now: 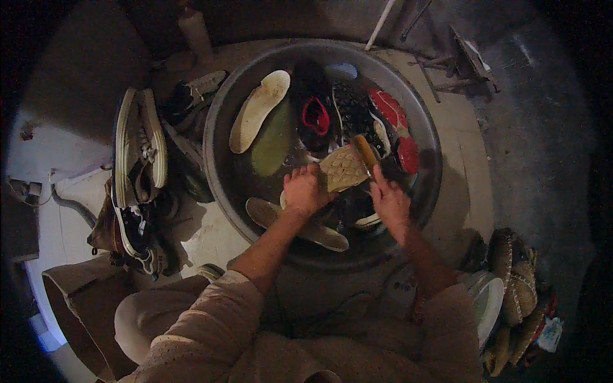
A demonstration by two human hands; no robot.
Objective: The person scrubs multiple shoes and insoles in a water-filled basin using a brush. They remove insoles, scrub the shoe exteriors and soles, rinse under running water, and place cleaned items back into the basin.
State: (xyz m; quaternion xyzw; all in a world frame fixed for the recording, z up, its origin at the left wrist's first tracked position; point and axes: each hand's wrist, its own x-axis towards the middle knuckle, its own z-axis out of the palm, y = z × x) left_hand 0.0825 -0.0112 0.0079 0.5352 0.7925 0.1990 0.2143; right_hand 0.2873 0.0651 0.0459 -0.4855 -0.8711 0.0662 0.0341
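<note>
A pale insole with a diamond pattern point(344, 167) lies across the middle of a large dark round basin point(433, 172). My left hand point(304, 189) grips its left end. In my right hand point(391, 200) is a scrubbing brush with a wooden back point(365, 152), resting on the insole's right end. Around them in the basin lie a cream insole point(261, 111), a greenish insole point(274, 141), a dark shoe with a red-lined opening point(316, 115), a black patterned shoe point(352, 107) and a red and white shoe sole point(390, 110). Below my left hand lies a greyish insole point(323, 234).
Sneakers with white soles point(123, 158) are piled left of the basin on the pale tiled floor point(210, 234). Near my right side stand a light-rimmed bucket point(493, 306) and several brown stitched shoes point(517, 287). A pale stick point(380, 24) leans beyond the basin's far rim.
</note>
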